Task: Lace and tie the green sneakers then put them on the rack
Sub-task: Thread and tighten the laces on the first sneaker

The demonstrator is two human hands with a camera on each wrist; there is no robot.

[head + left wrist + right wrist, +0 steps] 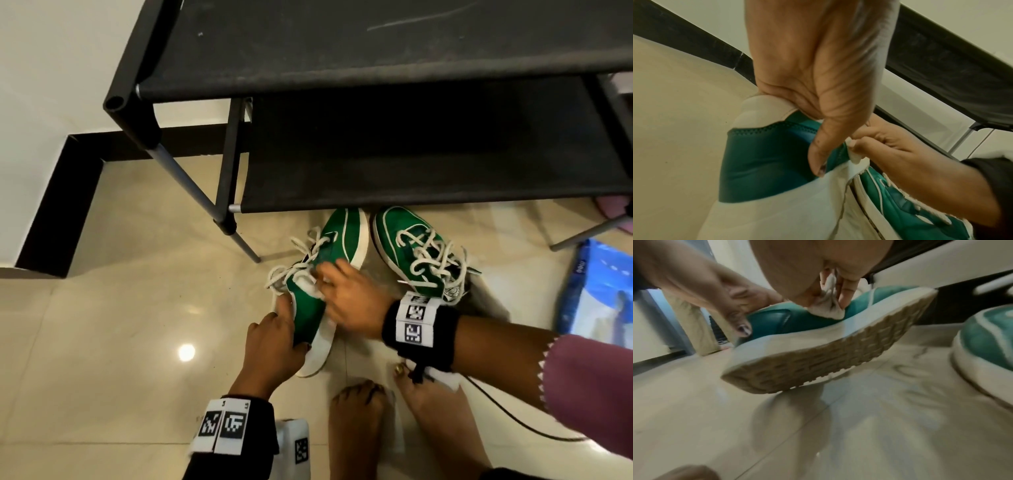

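Two green sneakers with white soles and loose white laces lie on the tiled floor in front of the black rack [411, 192]. The left sneaker [308, 308] is tipped on its side, and in the right wrist view its sole [818, 356] is raised off the floor. My left hand [274, 335] grips its heel [760, 162], thumb on the collar. My right hand [342, 291] pinches the white tongue [828, 308] at the shoe's opening. The right sneaker [411, 253] stands alone beside my right wrist, its laces [435, 260] threaded but slack.
The rack's lower shelf overhangs both toes, and its top shelf [342, 51] is higher up. A rack leg [239, 236] stands left of the shoes. A blue bag [596, 291] lies at the right. My bare feet [359, 428] and a black cable [513, 418] are near me.
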